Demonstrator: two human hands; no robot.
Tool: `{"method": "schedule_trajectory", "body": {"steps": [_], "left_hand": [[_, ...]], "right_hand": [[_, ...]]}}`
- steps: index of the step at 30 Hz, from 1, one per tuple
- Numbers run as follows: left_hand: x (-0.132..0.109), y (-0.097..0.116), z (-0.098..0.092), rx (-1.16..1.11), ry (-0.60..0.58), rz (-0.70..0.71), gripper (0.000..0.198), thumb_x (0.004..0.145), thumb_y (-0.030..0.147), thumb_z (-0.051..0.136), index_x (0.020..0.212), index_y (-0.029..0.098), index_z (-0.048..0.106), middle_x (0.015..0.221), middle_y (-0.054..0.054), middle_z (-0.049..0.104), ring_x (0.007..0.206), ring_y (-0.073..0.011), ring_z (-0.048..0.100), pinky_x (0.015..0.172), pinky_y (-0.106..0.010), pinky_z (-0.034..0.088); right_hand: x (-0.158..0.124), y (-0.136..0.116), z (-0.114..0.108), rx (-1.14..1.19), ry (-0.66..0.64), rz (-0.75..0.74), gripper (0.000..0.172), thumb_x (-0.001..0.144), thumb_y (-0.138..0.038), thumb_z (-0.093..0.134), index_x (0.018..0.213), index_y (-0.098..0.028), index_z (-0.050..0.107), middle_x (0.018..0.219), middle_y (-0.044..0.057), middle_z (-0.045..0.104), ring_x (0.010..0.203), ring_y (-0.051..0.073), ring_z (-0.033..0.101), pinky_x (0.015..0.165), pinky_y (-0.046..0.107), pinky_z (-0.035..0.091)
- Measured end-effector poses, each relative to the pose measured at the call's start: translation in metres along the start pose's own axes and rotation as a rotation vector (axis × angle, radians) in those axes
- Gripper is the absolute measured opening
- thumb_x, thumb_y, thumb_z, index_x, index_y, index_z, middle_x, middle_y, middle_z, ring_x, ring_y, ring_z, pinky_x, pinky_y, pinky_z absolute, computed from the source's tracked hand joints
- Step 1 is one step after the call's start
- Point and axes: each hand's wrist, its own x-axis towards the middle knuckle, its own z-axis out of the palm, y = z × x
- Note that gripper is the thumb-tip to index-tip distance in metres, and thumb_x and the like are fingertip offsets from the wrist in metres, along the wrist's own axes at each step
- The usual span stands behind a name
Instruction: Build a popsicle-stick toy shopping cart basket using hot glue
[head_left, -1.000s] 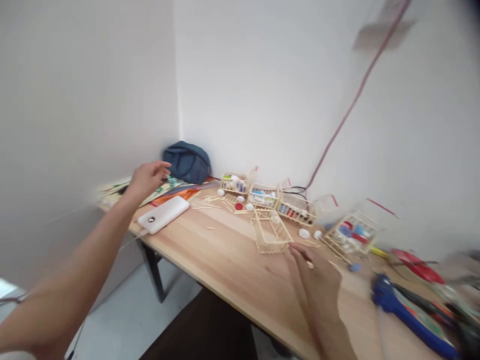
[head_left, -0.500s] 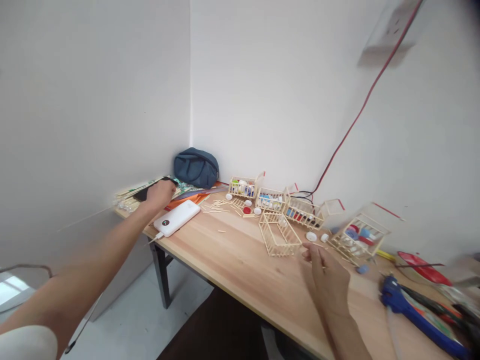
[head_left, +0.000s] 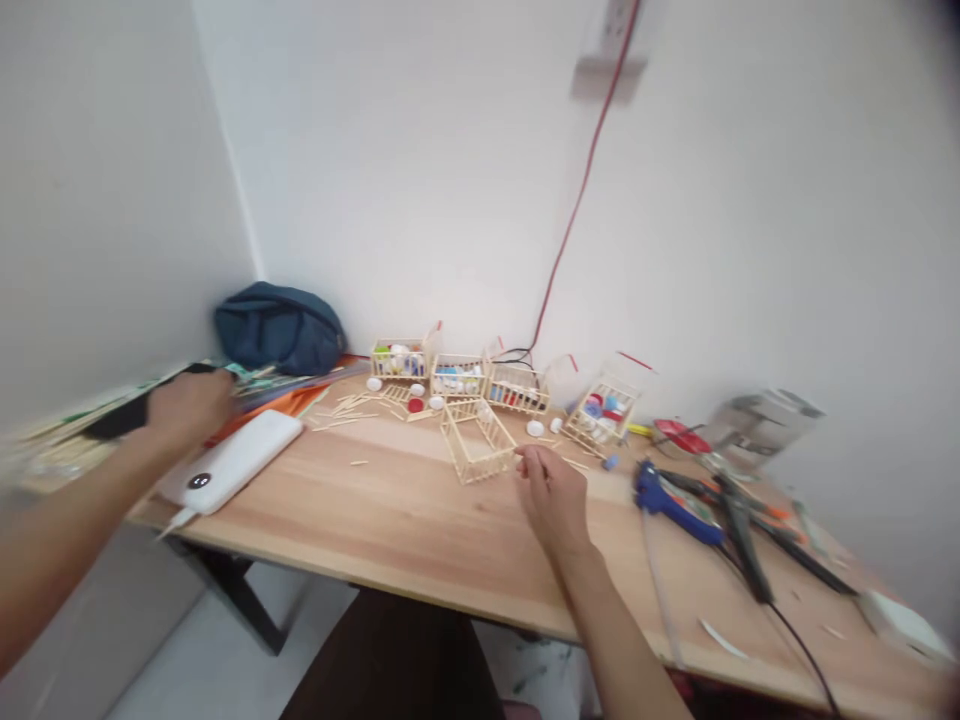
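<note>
At the table's left end, my left hand (head_left: 191,408) is closed around the edge of a flat black object (head_left: 120,415), which lies over a heap of thin wooden sticks; its fingers are blurred. My right hand (head_left: 553,492) hovers above the tabletop with the fingers pinched together, beside the near right corner of an open, stick-built miniature cart (head_left: 480,462). Whatever is in that pinch, if anything, is too small to make out. Behind the cart, several similar stick carts (head_left: 459,375) hold small coloured pieces.
A white power bank (head_left: 244,462) with a cable lies near my left hand, a dark blue pouch (head_left: 281,328) behind it. Loose stick pieces (head_left: 349,408) and white caps (head_left: 535,428) are scattered mid-table. To the right lie a blue glue gun (head_left: 679,508) and black-handled pliers (head_left: 742,535).
The view has swung to the right, so more tools at the right end show. My left hand remains at the black object, and my right hand remains pinched near the cart's corner.
</note>
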Motion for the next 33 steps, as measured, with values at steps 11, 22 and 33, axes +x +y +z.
{"method": "schedule_trajectory", "body": {"steps": [11,22,33], "left_hand": [[0.009,0.045,-0.081,-1.315,0.311,0.084,0.014,0.078,0.034,0.073,0.074,0.024,0.064,0.052,0.003,0.057,0.068,-0.0161,0.061,0.051,-0.026,0.033],[-0.132,0.205,-0.022,-2.15,-0.275,-0.276,0.026,0.064,0.013,0.075,0.082,0.015,0.055,0.063,0.002,0.062,0.052,-0.0062,0.054,0.048,-0.014,0.044],[-0.139,0.213,-0.001,-2.231,-0.293,-0.333,0.042,0.053,0.017,0.085,0.082,0.015,0.055,0.066,0.003,0.064,0.056,-0.0068,0.057,0.055,-0.016,0.048]], "right_hand": [[0.002,-0.016,-0.009,0.233,0.091,-0.051,0.032,0.098,-0.033,0.043,0.093,-0.018,0.071,0.08,0.004,0.07,0.078,0.016,0.065,0.076,0.026,0.046],[-0.058,-0.105,0.048,0.544,-0.438,0.33,0.02,0.086,-0.037,0.057,0.081,-0.018,0.062,0.065,0.0,0.065,0.053,0.012,0.058,0.052,0.022,0.041],[-0.065,-0.087,0.061,0.663,-0.45,0.405,0.038,0.096,-0.047,0.035,0.071,-0.022,0.048,0.053,-0.001,0.058,0.044,0.014,0.054,0.048,0.023,0.042]]}}
